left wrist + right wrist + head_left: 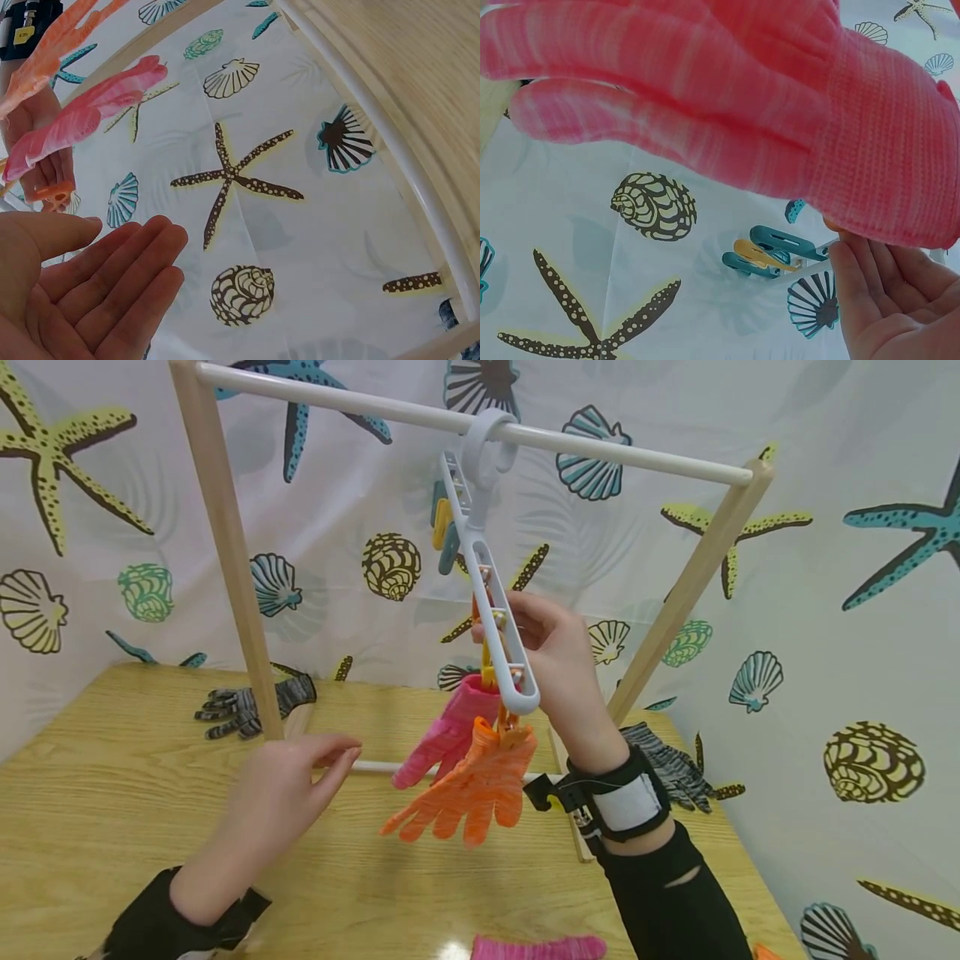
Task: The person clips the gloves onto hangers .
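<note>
A pale grey clip hanger (477,552) hangs by its hook from the white bar. From its near end dangle a pink knit glove (450,731) and, closer, an orange knit glove (472,785), held by clothespins. My right hand (558,660) reaches behind the hanger and pinches an orange clothespin (56,195) at mid-length; the hanger partly hides its fingertips in the head view. My left hand (288,781) floats left of the gloves, holding nothing, its fingers loosely extended in the left wrist view. Teal clothespins (784,244) and a yellow clothespin (442,524) hang at the far end.
The white bar (637,449) rests on wooden posts (232,543). Grey-black gloves lie on the wooden table at the back left (240,708) and right (670,767). Another pink glove (536,948) lies at the front edge. A shell-and-starfish curtain (337,577) stands behind.
</note>
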`<control>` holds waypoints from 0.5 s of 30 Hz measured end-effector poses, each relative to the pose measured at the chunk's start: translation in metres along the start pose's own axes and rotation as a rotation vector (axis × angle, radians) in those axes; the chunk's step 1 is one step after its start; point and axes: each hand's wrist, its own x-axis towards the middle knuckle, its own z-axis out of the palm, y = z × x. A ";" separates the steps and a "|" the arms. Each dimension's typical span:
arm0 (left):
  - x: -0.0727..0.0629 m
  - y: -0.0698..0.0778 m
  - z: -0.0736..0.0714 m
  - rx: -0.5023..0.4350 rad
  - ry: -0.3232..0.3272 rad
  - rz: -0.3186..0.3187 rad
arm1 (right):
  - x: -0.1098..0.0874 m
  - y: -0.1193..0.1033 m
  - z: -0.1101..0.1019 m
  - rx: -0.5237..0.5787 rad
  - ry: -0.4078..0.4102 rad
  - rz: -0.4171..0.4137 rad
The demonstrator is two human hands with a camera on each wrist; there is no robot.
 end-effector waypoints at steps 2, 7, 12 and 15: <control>-0.002 -0.007 -0.003 0.015 -0.006 -0.029 | 0.000 0.000 0.000 0.001 -0.003 0.001; -0.007 -0.028 -0.011 0.082 -0.012 -0.091 | 0.000 0.001 -0.001 -0.017 -0.001 -0.007; -0.011 -0.049 -0.017 0.130 -0.003 -0.121 | 0.000 0.001 -0.001 -0.021 -0.004 -0.008; -0.013 -0.060 -0.018 0.148 -0.002 -0.128 | 0.000 0.002 -0.001 -0.008 -0.008 -0.006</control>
